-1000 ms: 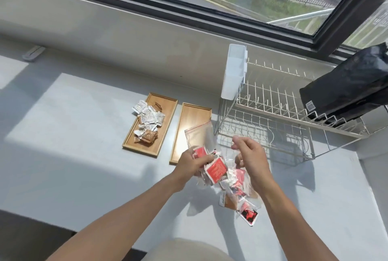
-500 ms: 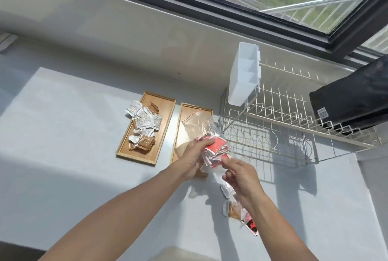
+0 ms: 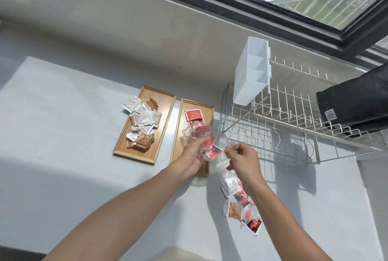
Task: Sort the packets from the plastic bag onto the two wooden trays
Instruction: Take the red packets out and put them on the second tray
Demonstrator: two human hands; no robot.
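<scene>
Two wooden trays lie side by side on the grey counter. The left tray [image 3: 162, 132] carries several white and brown packets [image 3: 142, 122]. On the right tray [image 3: 178, 134] a red packet [image 3: 193, 114] lies at the far end. Above that tray's near half my left hand [image 3: 192, 155] grips a clear plastic bag [image 3: 212, 143] with red packets inside. My right hand [image 3: 241, 158] pinches the bag's right edge. Several loose packets [image 3: 239, 202], red, brown and clear, lie on the counter under my right forearm.
A white wire dish rack [image 3: 283, 126] stands right of the trays, with a white plastic caddy [image 3: 251, 73] hooked on its left end and a black bag [image 3: 357, 103] on its right. Behind runs a wall and window sill.
Both hands have carried the bag left and away, over the right tray. A red packet now lies on that tray's far end. The camera has tilted down.
</scene>
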